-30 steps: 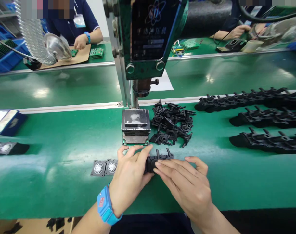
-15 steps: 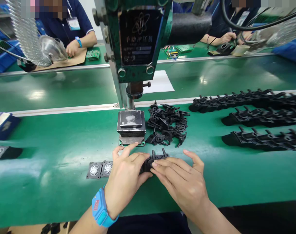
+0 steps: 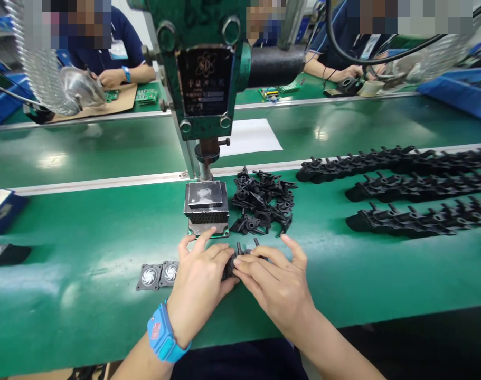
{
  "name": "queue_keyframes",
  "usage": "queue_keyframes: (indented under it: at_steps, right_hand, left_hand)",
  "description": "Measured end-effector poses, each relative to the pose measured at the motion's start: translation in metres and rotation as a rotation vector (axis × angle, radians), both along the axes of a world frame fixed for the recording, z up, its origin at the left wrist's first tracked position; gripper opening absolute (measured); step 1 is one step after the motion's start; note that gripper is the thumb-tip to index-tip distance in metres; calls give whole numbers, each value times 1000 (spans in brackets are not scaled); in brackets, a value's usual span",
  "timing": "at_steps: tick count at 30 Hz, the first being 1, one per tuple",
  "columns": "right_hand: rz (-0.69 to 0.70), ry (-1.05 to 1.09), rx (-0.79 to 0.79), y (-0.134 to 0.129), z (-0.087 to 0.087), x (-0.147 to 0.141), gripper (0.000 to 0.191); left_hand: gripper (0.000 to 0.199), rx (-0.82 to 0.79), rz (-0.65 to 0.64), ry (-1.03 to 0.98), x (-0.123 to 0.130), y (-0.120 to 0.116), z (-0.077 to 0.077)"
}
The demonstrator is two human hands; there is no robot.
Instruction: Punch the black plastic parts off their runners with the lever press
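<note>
Both of my hands meet over a black plastic pump part low in front of the press. My left hand, with a blue strap at the wrist, grips its left side, thumb below and index finger stretched towards the press base. From the right, my right hand pinches the same part with thumb and fingertips, its little finger raised. Two upright pegs of black plastic show behind the right fingers. Left of my left hand lie square black pieces with white impellers, side by side. My fingers hide much of the held part.
A green hand press stands ahead, its metal block above a small base. A heap of black plastic parts lies right of it. Rows of black parts fill the right side. Across the bench, people handle circuit boards.
The view has shifted slightly, so the press and bench appear a little farther left. My hands keep their hold on the black part, the right fingers slightly repositioned.
</note>
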State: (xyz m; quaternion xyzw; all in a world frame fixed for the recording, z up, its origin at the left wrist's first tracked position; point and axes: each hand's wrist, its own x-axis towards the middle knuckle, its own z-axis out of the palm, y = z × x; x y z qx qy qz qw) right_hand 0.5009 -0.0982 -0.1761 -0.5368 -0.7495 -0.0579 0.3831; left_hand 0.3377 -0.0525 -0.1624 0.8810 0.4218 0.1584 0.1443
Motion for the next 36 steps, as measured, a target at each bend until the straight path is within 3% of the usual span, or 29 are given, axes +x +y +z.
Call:
queue_keyframes:
  at_steps: [4, 7, 9, 12, 15, 18, 21, 24, 27, 29, 31, 33, 36]
  right_hand:
    - [13, 19, -5, 0, -2, -4, 7]
    - [31, 83, -43, -1, 1, 10, 9]
    - [-49, 130, -37, 6, 3, 34, 10]
    - [-280, 103, -80, 30, 0, 84, 18]
    - [-308, 53, -246, 60, -12, 122, 23]
    - [-309, 71, -303, 76, -26, 134, 26]
    - [-321, 123, -340, 79, -34, 136, 32]
    - [-341, 179, -370, 78, -35, 139, 36]
    - [-429, 225, -313, 70, -22, 132, 36]
    - [-532, 257, -166, 57, -5, 116, 34]
    - [-548, 248, 20, 38, 14, 88, 24]
    - [-335, 154, 98, 19, 30, 55, 12]
    - [20, 52, 23, 3, 38, 10, 3]
  left_hand:
    - [34, 2, 4, 18, 1, -1, 1]
    - [32, -2, 9, 37, 2, -2, 2]
    - [33, 3, 14, 47, 3, -2, 4]
    - [35, 23, 16, 61, 5, -3, 6]
    - [58, 49, -11, 72, 0, -4, 8]
    - [87, 55, -29, 80, -14, -4, 9]
    - [94, 51, -21, 105, -30, -3, 9]
    - [86, 35, 3, 115, -39, -2, 6]
    - [76, 18, 26, 93, -41, -1, 2]
    - [77, 6, 24, 67, -40, 0, -1]
    - [83, -10, 21, 43, -40, 0, -3]
    - [90, -20, 27, 30, -40, 0, -4]
    - [96, -24, 43, 23, -39, 0, -4]
